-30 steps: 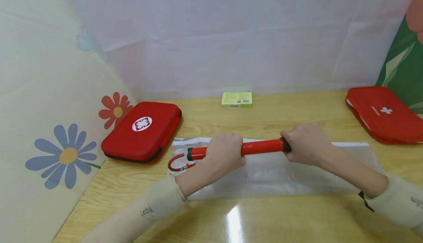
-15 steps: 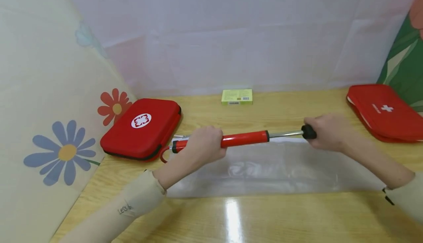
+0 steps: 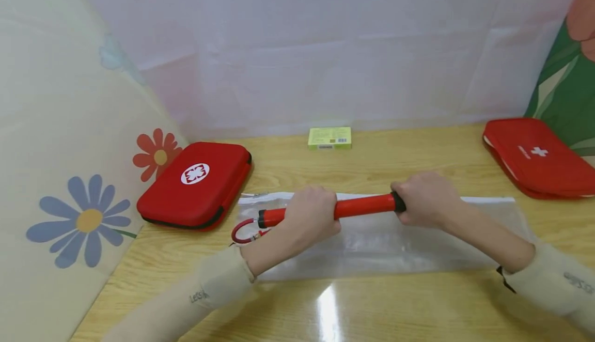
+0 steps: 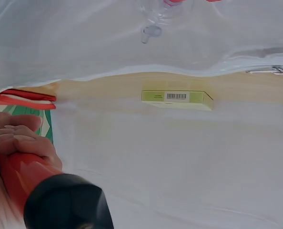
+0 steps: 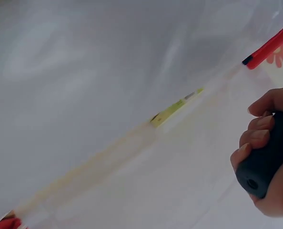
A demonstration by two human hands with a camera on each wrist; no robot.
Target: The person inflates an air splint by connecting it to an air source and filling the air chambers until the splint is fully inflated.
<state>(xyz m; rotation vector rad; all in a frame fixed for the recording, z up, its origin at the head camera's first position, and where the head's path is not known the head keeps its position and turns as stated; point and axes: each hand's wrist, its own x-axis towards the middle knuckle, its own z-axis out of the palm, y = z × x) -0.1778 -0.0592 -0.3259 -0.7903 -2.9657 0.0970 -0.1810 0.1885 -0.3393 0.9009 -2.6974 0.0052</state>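
Observation:
A red hand pump [image 3: 364,206] with black ends is held crosswise above a clear plastic sleeve [image 3: 386,249] that has a white zip edge. My left hand [image 3: 312,212] grips its red barrel. Around the black handle [image 5: 263,160] at the other end curl the fingers of my right hand [image 3: 425,200]. The handle sits close against the barrel, with no metal rod showing. A short red hose [image 3: 239,231] loops from the barrel's left end; its far end is partly hidden by my left wrist. The left wrist view shows a clear valve [image 4: 151,32] on the sleeve.
A hard red first-aid case [image 3: 195,184] lies at the left, by the flowered cloth. Toward the back stands a small yellow-green box [image 3: 330,138]. Another red first-aid pouch [image 3: 541,158] lies at the right. A white cloth [image 3: 325,47] hangs behind the wooden table [image 3: 372,306].
Half a second ago the handle was drawn out to the right, baring a metal rod. Both hands have come together again, pushing the rod into the barrel, as it was one second ago.

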